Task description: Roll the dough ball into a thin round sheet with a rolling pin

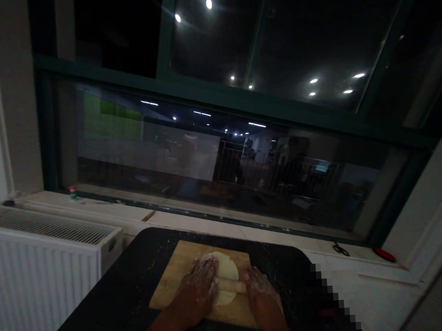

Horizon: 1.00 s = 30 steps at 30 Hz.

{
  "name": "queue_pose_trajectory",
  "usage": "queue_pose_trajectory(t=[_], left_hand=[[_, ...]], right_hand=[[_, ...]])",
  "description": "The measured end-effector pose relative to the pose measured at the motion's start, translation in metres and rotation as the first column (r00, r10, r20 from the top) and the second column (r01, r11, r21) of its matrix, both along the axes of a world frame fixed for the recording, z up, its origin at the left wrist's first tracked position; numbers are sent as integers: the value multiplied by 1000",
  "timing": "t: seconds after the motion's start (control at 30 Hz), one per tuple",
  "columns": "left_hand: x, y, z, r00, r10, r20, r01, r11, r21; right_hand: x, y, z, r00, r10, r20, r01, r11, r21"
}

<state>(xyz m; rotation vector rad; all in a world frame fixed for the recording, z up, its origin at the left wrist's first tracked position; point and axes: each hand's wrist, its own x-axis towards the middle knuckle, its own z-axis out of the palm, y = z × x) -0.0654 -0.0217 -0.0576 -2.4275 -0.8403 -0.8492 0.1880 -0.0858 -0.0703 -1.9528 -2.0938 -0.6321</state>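
A round, flat sheet of pale dough (pixel 227 265) lies on a wooden board (pixel 168 283). Across the dough runs a rolling pin (pixel 231 285), its middle showing between my hands. Floury and stretched out, the fingers of my left hand (pixel 200 289) rest over the pin's left end and the dough's left side. My right hand (pixel 262 295) lies over the pin's right end, near the board's right edge, with its fingers extended. Both ends of the pin are hidden under the hands.
The board sits on a black table (pixel 116 287) sprinkled with flour. A white radiator (pixel 44 276) stands at the left. Along the windowsill are a small red-and-green container (pixel 73 193), black scissors (pixel 340 249) and a red oval object (pixel 384 254). A dark window rises behind.
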Motion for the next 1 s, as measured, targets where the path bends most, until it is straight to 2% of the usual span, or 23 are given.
queue_pose_trajectory(t=[0.1, 0.2, 0.3, 0.4, 0.5, 0.6, 0.73, 0.87, 1.0], left_hand=[[14, 22, 3, 996, 86, -22, -88, 992, -92], [22, 41, 9, 981, 181, -67, -191, 960, -206], [25, 51, 11, 964, 250, -91, -265, 927, -266], [29, 53, 7, 961, 273, -52, -277, 929, -244], [33, 50, 1, 967, 253, 20, -246, 953, -175], [34, 42, 0, 983, 178, 31, -172, 974, -146], [21, 21, 2, 998, 53, 21, -50, 991, -126], [-5, -11, 9, 999, -29, -26, 27, 998, -64], [-23, -36, 16, 998, -30, -57, 27, 998, -56]], right_hand=[[1, 39, 37, 998, -26, -57, 15, 980, -197], [1, 78, 62, 994, -1, -113, -27, 968, -251], [4, 105, 66, 991, 49, -123, -80, 962, -260], [10, 111, 57, 989, 69, -131, -102, 958, -267], [16, 96, 43, 989, 37, -142, -72, 964, -256], [16, 67, 30, 994, -30, -109, 5, 975, -220], [7, 19, 11, 994, -70, -84, 63, 994, -85], [-6, -26, -17, 990, -9, -138, 29, 990, 141], [-11, -47, -35, 994, 90, -63, -72, 968, 241]])
